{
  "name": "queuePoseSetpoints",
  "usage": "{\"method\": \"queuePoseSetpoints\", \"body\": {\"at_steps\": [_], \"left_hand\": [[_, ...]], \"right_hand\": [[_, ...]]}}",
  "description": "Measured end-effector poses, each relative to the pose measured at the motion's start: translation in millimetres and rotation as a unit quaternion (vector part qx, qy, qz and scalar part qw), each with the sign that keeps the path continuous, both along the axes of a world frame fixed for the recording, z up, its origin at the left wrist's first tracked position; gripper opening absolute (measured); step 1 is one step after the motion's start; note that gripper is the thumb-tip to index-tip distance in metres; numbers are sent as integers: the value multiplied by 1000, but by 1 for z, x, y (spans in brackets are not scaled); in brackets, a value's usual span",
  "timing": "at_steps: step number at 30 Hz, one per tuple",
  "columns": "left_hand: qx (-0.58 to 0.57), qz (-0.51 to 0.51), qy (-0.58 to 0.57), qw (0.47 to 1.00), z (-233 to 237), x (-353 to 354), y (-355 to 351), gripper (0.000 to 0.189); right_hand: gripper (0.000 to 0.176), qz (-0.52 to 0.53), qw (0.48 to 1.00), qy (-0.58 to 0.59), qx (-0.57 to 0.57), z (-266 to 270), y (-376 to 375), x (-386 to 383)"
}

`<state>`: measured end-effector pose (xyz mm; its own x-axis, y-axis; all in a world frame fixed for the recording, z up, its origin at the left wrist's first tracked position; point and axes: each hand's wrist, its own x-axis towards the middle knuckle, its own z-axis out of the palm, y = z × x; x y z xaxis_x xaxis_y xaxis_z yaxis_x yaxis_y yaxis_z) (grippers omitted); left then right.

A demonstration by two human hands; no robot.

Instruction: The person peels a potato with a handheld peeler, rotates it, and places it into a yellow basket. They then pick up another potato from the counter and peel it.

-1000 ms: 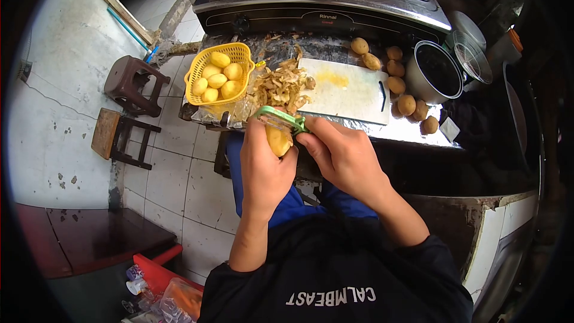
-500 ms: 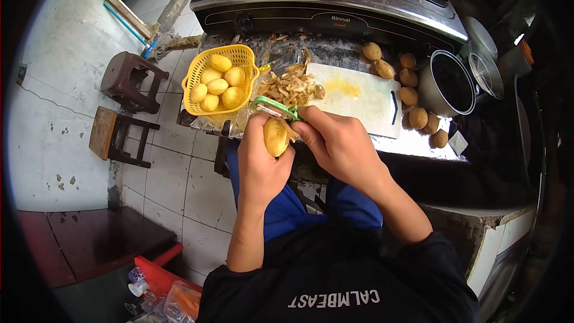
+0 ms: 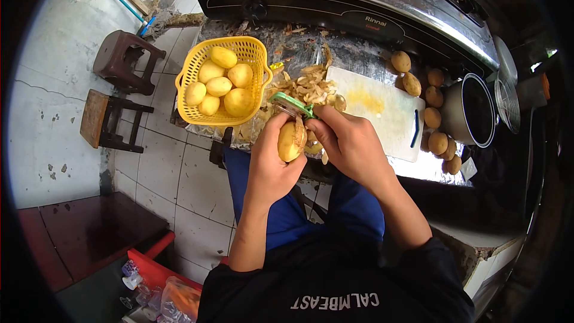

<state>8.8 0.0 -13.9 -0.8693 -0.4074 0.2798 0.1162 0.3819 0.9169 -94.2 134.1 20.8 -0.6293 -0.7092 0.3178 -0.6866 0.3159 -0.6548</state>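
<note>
My left hand [image 3: 274, 158] is closed around a partly peeled potato [image 3: 290, 142], with a strip of brown skin hanging along its right side. In my right hand [image 3: 348, 142] is a green peeler [image 3: 292, 104], its blade at the potato's upper end. Behind the peeler lies a heap of potato peelings [image 3: 311, 84]. To the left of my hands stands a yellow basket [image 3: 260, 54] holding several peeled potatoes [image 3: 219, 86]. A white cutting board [image 3: 394, 121] with a yellow wet stain lies right of the peelings.
Several unpeeled potatoes [image 3: 437, 142] lie beyond the board, beside a metal pot [image 3: 455, 107]. A gas stove [image 3: 335, 1] stands along the back. On the left are a brown plastic stool [image 3: 122, 63] and a wooden stool [image 3: 95, 118].
The camera view has tilted and shifted, so the basket, board and stove sit differently. A longer strip of skin now hangs over the potato. Both hands keep their grip.
</note>
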Motion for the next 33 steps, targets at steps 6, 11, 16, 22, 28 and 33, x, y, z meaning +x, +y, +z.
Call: {"method": "queuePoseSetpoints", "body": {"at_steps": [6, 11, 16, 22, 28, 33], "left_hand": [[37, -27, -19, 999, -7, -13, -14, 74], [-15, -8, -8, 1000, -14, -16, -18, 78], [-175, 38, 28, 983, -13, -26, -14, 78], [-28, 24, 24, 999, -5, -26, -13, 89], [-11, 43, 60, 997, -4, -22, -9, 90], [-68, 60, 71, 993, 4, -18, -9, 87]], "right_hand": [[19, -72, 997, 4, -22, -18, -15, -29], [35, -66, 995, -68, 10, -13, -17, -40], [40, 37, 981, -192, -11, -4, -10, -23], [41, 75, 989, 19, 128, -1, 6, -7], [44, 68, 992, 24, 106, 1, 6, -4], [45, 56, 995, 15, 81, 8, 3, -4]]}}
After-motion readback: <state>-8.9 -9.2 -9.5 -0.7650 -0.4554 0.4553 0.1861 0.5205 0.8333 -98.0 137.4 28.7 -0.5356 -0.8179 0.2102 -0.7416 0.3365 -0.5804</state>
